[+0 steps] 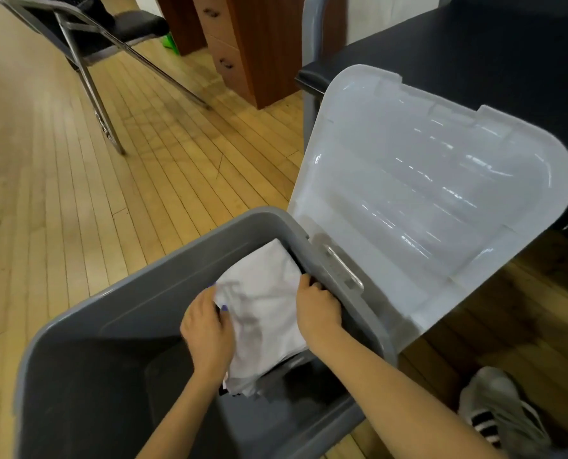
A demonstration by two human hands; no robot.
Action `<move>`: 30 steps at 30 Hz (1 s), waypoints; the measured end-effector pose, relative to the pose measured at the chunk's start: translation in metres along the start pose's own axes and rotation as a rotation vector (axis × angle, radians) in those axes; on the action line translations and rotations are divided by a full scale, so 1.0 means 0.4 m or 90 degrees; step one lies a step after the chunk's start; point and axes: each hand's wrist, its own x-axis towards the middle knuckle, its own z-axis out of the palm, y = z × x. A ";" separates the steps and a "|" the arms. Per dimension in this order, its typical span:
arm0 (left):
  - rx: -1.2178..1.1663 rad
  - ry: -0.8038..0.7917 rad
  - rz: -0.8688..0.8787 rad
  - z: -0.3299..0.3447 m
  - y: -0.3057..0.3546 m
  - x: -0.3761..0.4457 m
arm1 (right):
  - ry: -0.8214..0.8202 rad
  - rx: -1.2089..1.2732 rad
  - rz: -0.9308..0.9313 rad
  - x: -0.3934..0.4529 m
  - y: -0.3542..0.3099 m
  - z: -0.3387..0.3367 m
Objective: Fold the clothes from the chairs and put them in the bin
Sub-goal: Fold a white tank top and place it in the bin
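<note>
Both hands inside bin [163,293]: left hand [206,329] and right hand [317,308] each pinch an edge of folded white shirt [262,303], at 9 and 3 o'clock, likely keeping it flat while lowering. Lid [425,200] open at 1 o'clock.

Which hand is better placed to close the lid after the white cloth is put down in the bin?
The right hand, probably. It grips the folded white cloth on the side nearest the open lid, beside the bin wall that carries it. The left hand holds the far side.
</note>
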 end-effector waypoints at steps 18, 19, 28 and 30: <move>0.270 -0.578 0.036 0.125 0.176 0.157 | -0.392 0.490 0.012 -0.118 0.242 -0.358; 0.222 -0.527 0.009 0.112 0.205 0.138 | -0.373 0.517 0.011 -0.134 0.272 -0.382; -0.606 -0.197 -0.014 -0.016 0.726 -0.136 | -0.152 0.466 0.050 -0.261 0.503 -0.626; -0.660 -0.246 0.020 -0.030 0.859 -0.158 | -0.038 0.453 0.034 -0.303 0.544 -0.677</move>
